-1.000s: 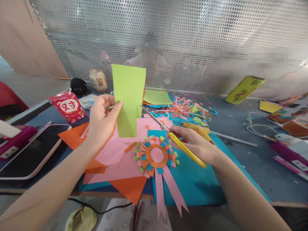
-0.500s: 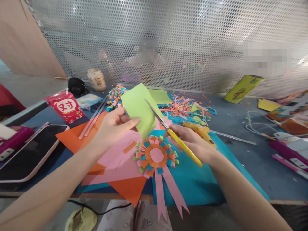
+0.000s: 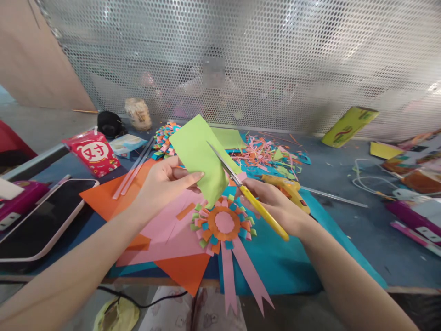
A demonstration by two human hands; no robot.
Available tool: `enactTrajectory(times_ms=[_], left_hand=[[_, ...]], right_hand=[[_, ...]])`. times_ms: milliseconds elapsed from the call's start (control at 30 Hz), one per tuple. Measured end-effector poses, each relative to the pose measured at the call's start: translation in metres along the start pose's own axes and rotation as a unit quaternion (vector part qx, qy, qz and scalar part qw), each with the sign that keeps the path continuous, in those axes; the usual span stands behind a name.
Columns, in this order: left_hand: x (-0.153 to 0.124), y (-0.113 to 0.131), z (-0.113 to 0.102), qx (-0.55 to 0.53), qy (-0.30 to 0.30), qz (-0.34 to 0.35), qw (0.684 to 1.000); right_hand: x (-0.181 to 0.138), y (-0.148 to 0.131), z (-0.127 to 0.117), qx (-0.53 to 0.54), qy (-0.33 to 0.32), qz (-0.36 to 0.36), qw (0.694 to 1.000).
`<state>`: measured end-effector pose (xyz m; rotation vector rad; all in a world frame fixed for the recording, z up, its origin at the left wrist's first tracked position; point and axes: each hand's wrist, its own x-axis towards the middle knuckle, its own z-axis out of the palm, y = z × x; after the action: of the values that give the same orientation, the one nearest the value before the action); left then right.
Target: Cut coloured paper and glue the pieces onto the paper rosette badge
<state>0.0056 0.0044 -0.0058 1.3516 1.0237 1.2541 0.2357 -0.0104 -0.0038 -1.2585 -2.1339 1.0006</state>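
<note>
- Head view: the left hand (image 3: 165,181) pinched a green paper (image 3: 198,154) between thumb and fingers, holding it tilted in the air above the table (image 3: 344,193), just over the pink sheet (image 3: 165,225).
- The right hand (image 3: 275,207) was wrapped around the yellow handles of the scissors (image 3: 248,195), with the blades lying across the paper's right edge. Whether they were biting into it or only resting against it was hard to tell at this angle.
- Right under both hands lay a paper rosette (image 3: 223,223) with an orange ring, a pink centre and two pink tails hanging past the table edge. The green paper's lower corner covered a bit of its top.
- Under the rosette were layered sheets: pink, then orange paper (image 3: 103,197) to the left and a blue sheet (image 3: 285,262) to the right.
- Just behind the right hand sat a yellow glue gun (image 3: 287,186), partly hidden by the knuckles.
- Farther back lay a pile of paper scraps (image 3: 265,154), and a second rosette (image 3: 165,135) peeked out beside the green paper.
- Off to the left were clear glue sticks (image 3: 132,172), a red packet (image 3: 93,151), a tablet (image 3: 37,220) and a jar (image 3: 138,114).
- At the far right a yellow-green box (image 3: 347,126) lay against the perforated screen (image 3: 275,59) that closed off the back.
</note>
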Motion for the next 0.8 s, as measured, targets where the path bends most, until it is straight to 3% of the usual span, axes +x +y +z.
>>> enactTrajectory(times_ms=[367,500,633,800], left_hand=[[0.003,-0.003,0.0,0.015,0.016,0.031,0.999],[0.012,-0.008,-0.012,0.023,0.098,0.12,0.988],[0.022,-0.009,-0.029,0.105,0.21,0.187,0.954],[0.021,-0.005,-0.033,0.245,0.196,0.204,0.927]], right_hand=[[0.002,0.0,0.001,-0.033,0.013,0.001,0.999],[0.001,-0.002,-0.002,-0.069,-0.001,0.016,0.997],[0.002,-0.003,-0.004,-0.1,0.003,0.031,0.995],[0.002,-0.002,-0.004,-0.123,0.004,0.025,0.992]])
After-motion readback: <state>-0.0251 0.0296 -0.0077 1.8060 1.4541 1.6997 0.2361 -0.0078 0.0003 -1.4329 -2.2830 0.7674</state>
